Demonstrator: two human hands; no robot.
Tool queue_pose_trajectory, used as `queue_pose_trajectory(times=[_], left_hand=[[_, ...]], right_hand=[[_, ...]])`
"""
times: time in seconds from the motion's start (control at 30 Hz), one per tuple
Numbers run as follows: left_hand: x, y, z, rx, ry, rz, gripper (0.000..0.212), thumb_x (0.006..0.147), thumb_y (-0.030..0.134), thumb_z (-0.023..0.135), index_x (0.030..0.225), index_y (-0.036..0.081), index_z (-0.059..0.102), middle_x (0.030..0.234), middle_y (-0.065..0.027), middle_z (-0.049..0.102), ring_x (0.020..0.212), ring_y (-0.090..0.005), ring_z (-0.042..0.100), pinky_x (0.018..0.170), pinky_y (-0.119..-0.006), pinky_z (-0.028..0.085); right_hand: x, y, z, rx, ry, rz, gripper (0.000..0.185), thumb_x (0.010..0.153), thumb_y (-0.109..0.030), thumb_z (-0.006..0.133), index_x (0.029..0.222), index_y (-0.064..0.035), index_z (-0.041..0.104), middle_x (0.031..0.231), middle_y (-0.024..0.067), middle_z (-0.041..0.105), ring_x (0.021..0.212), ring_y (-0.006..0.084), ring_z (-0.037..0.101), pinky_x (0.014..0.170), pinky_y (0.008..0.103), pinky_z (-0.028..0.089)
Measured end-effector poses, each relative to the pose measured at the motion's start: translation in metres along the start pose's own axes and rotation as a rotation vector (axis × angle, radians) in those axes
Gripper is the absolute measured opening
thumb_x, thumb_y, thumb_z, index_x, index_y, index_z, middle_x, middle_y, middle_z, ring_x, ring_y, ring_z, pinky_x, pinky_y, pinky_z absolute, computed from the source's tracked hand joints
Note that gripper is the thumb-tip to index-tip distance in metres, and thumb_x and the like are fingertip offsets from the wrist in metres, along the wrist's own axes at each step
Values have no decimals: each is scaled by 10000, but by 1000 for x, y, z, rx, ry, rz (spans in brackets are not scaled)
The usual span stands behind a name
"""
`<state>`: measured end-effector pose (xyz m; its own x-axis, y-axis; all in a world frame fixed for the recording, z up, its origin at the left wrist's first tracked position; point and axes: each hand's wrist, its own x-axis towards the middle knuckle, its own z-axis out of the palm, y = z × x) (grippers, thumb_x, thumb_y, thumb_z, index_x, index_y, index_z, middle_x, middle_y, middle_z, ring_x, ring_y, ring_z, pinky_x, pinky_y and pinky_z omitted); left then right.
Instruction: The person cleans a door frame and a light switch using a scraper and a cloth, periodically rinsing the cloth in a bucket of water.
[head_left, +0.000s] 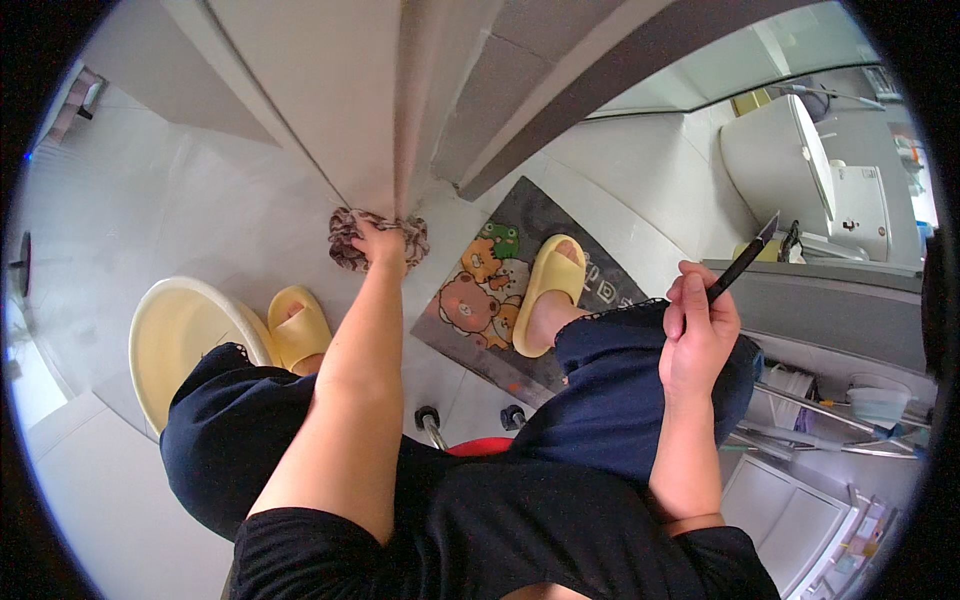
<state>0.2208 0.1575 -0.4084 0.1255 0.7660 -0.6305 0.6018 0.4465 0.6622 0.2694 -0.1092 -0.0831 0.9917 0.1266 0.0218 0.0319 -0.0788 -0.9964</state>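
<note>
My left hand reaches down to a bunched brown-and-white patterned cloth on the floor, at the foot of a pale door or panel. Its fingers press on the cloth; whether they grip it is unclear. My right hand is raised above my right knee, closed around the black handle of a utility knife. The knife's pointed blade tilts up and away to the right, touching nothing.
A cream plastic basin stands beside my left slipper. My right slipper rests on a grey cartoon mat. A dark door frame rises ahead. At right are a toilet and metal poles. Below me shows a red seat with casters.
</note>
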Motion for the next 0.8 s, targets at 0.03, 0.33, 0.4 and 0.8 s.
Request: queue_pose_trajectory(times=[0.03, 0.33, 0.4, 0.8], left_hand=[[-4, 6, 4, -86, -8, -53, 830, 750, 121, 611, 1395, 251, 106, 1412, -189, 104, 1174, -377, 369, 944, -408, 366], [6, -12, -5, -960, -390, -544, 296, 916, 195, 311, 1102, 89, 516, 1099, -66, 549, 982, -236, 512, 770, -402, 463], [1, -19, -1, -1122, -422, -528, 264, 910, 227, 345, 1045, 121, 546, 1042, -47, 576, 940, -206, 522, 743, -371, 468], [-128, 94, 9, -1512, -847, -470, 400, 887, 326, 315, 1196, 128, 474, 1219, -54, 493, 1115, -243, 456, 907, -420, 378]], right_hand=[[0, 1, -4, -6, 13, 2, 159, 853, -100, 562, 934, 32, 595, 676, 47, 554, 436, 26, 370, 388, 158, 257], [-12, 2, -20, -32, 43, -11, 161, 854, -94, 554, 934, 41, 589, 669, 58, 551, 438, 29, 373, 394, 154, 264], [-13, 3, -25, -14, 36, -10, 162, 855, -93, 550, 935, 43, 588, 672, 60, 549, 439, 29, 372, 394, 154, 264], [-21, -9, -29, 113, 3, -15, 162, 853, -93, 552, 932, 45, 577, 684, 68, 544, 444, 32, 364, 402, 148, 262]])
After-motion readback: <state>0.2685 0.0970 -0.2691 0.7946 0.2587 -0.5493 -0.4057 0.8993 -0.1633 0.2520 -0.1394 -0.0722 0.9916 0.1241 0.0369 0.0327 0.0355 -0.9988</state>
